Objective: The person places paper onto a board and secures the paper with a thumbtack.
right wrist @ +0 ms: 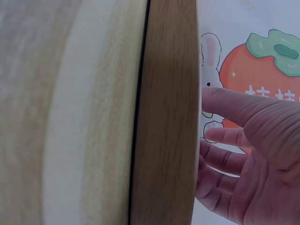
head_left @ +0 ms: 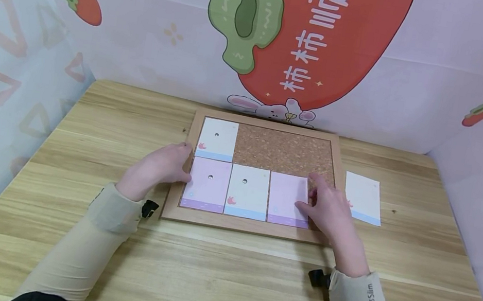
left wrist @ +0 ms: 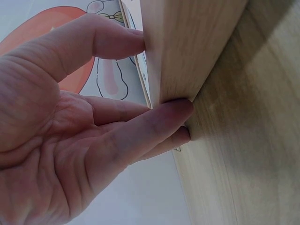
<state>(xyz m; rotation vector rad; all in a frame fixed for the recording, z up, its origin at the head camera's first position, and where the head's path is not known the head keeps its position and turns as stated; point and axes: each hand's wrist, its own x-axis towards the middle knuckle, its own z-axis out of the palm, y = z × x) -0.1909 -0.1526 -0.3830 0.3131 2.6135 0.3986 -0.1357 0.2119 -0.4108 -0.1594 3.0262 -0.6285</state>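
A wood-framed cork board (head_left: 285, 151) lies on the table. My left hand (head_left: 158, 166) grips its left frame edge; in the left wrist view the thumb (left wrist: 119, 42) is on the upper face and fingertips (left wrist: 178, 110) touch the outer side. A purple note (head_left: 284, 193) lies at the lower right of the board, without a visible pin. My right hand (head_left: 329, 205) touches that note's right edge with thumb and index finger; the other fingers are partly hidden. To its left, a white note (head_left: 247, 198), a purple note (head_left: 204, 192) and an upper white note (head_left: 222, 142) each bear a small silver pin.
A loose white note (head_left: 363, 195) with a blue bottom strip lies on the wooden table (head_left: 222, 278), right of the board. Behind the board hangs a printed backdrop (head_left: 145, 42) with a large red persimmon picture.
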